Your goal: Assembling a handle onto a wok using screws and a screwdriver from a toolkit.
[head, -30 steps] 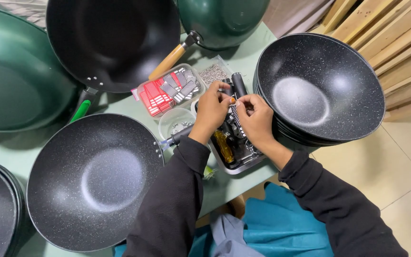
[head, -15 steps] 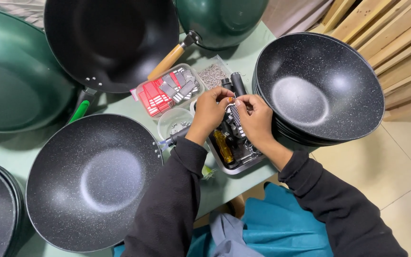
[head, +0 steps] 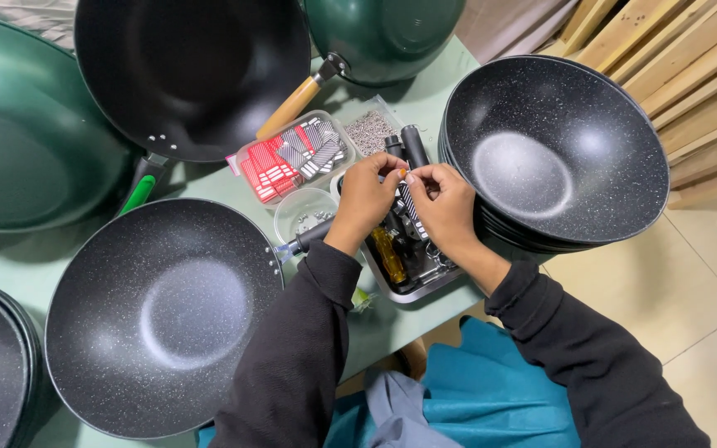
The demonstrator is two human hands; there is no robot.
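Fingertips of the left hand (head: 364, 199) and right hand (head: 444, 202) pinch a tiny part (head: 402, 173) together above the metal tray (head: 408, 286). Speckled wok (head: 163, 319) sits at eight o'clock of them, stacked woks (head: 556, 149) at three.

On the pale green worktop (head: 425, 99), the shallow metal tray of tools (head: 408, 265) lies at the centre, with the left hand (head: 367, 199) and right hand (head: 446, 207) meeting above it. The stack of speckled black woks (head: 558, 149) sits at three o'clock of the tray, the single speckled black wok (head: 163, 315) at eight o'clock. The clear plastic box of red and grey parts (head: 292, 158) lies at eleven o'clock, the small round clear tub (head: 304, 217) just before it.
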